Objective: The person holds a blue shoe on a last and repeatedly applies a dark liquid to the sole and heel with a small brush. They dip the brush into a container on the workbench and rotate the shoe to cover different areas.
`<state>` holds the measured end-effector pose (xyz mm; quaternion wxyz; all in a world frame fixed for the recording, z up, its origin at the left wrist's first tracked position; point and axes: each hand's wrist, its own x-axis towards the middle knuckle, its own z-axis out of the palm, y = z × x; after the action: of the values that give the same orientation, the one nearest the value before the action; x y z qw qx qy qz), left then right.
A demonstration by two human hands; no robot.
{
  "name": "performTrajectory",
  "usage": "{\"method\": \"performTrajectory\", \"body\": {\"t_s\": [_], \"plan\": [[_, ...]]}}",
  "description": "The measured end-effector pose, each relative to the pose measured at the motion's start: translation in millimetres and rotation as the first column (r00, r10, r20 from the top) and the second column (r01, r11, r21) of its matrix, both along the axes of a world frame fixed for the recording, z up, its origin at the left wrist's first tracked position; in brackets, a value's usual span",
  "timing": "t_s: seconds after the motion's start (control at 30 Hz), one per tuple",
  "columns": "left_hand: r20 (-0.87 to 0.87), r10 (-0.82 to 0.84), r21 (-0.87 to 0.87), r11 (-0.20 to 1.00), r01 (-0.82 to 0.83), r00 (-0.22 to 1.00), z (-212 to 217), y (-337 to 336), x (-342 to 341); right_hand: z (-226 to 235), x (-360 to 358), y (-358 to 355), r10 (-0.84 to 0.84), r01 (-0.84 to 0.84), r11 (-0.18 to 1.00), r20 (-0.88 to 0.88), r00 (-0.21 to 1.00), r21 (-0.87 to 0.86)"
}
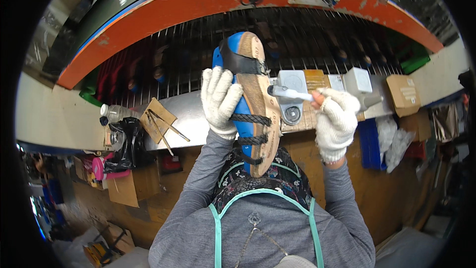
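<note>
While the gloved left hand holds the blue shoe last from its left side, the gloved right hand, at the last's right, grasps a white brush-like tool, its dark tip near the tan insole. 3 black braided straps cross the last; left of it, brown cardboard lies on the metal table.

Smooth plastic last, rough braided straps

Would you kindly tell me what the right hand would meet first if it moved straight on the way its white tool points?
Probably the strapped sandal: the right hand points its white tool left, dark tip foremost, toward it, though their separation in depth is unclear.
</note>
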<state>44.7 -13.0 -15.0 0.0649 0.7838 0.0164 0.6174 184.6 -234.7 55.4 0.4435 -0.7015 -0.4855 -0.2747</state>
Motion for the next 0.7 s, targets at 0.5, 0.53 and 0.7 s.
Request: {"method": "performTrajectory", "body": {"t_s": [0.5,0.53,0.7], "plan": [[-0.066,0.047,0.067,0.997,-0.043,0.997,22,-16,-41,-8,-16,70,0.344,-0.298,0.937,-0.606,0.717,0.18],[-0.074,0.056,0.071,0.996,-0.051,0.996,22,-16,-43,-5,-14,74,0.319,-0.275,0.947,-0.561,0.764,0.163],[-0.08,0.058,0.057,0.997,-0.053,0.995,25,-13,-49,9,-4,83,0.128,-0.114,0.991,-0.323,0.938,0.063]]}}
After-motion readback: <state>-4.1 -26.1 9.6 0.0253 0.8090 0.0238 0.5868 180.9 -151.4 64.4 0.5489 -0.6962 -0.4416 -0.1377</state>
